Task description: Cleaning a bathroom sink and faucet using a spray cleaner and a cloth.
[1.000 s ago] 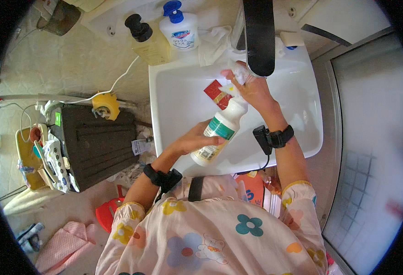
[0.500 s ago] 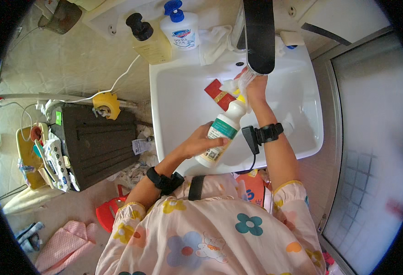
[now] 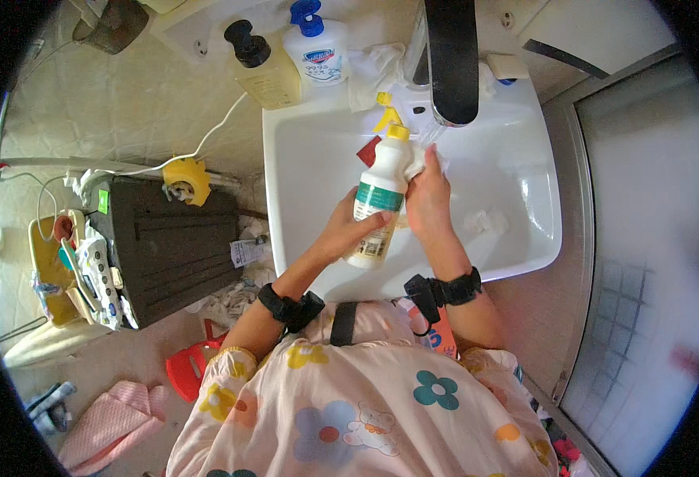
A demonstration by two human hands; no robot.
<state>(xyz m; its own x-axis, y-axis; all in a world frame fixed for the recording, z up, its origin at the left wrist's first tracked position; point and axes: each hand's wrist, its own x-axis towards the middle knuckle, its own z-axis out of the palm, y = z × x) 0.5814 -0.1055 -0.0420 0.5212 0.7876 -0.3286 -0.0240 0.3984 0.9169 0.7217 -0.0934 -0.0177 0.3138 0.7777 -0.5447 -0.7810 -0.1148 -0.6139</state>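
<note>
My left hand is wrapped round the lower half of a white spray bottle with a green band and a yellow trigger head. The bottle is held over the white washbasin, its head toward the tap. Against the bottle's right side, my right hand is closed on a wet white cloth, largely hidden by the fingers and bottle. Water runs from the tap just above that hand. Behind the bottle, a red packet in the basin is partly covered.
On the basin's back ledge stand a pump bottle of yellowish liquid, a white bottle with a blue pump, a white cloth and a soap bar. A dark cabinet is at left, a frosted door at right.
The bottle has turned more upright and moved slightly up and left, bringing its yellow trigger head into view. My right hand has drawn back from under the tap to the bottle's side.
</note>
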